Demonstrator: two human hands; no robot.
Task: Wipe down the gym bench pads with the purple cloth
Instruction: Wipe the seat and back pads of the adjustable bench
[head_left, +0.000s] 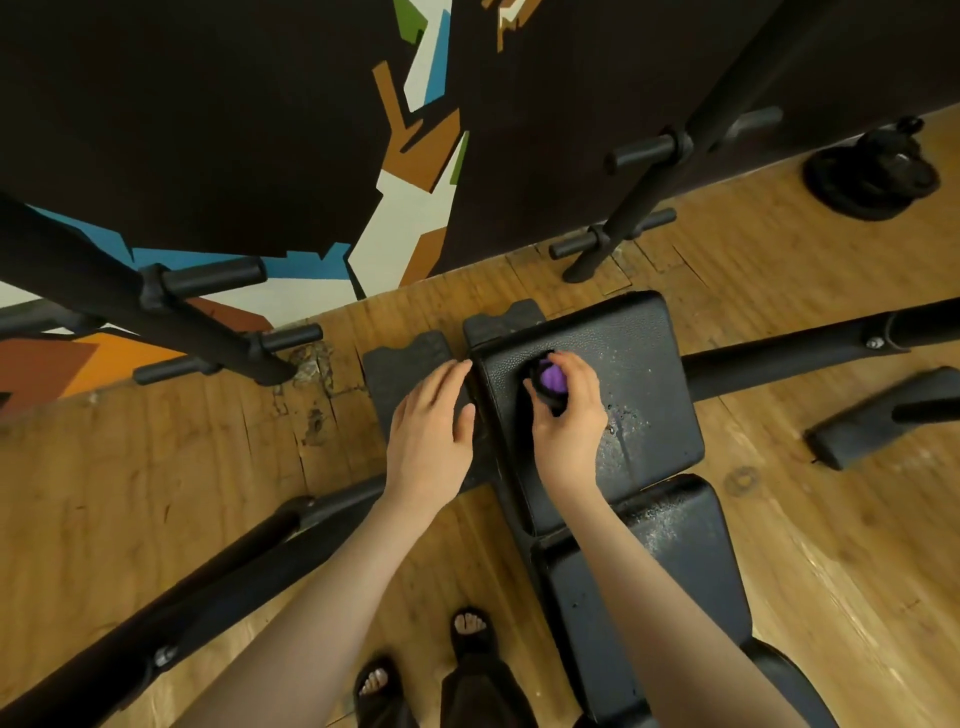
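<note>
The big black bench pad (597, 395) is sitting in the middle, and wet drops are shining on its right side. The left hand (431, 421) is lying flat and open on the pad's left edge, keeping it steady. The right hand (569, 410) is squeezing the balled-up purple cloth (550, 378) on the pad. Opening the cloth out flatter would probably wipe more, and those drops are likely needing long, firm rubs.

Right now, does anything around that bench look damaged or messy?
Yes. The wooden floor left of the bench is cracked and chipped near the rack's foot. The upper bench pad shows wet speckles right of the right hand, which grips the purple cloth.
</note>
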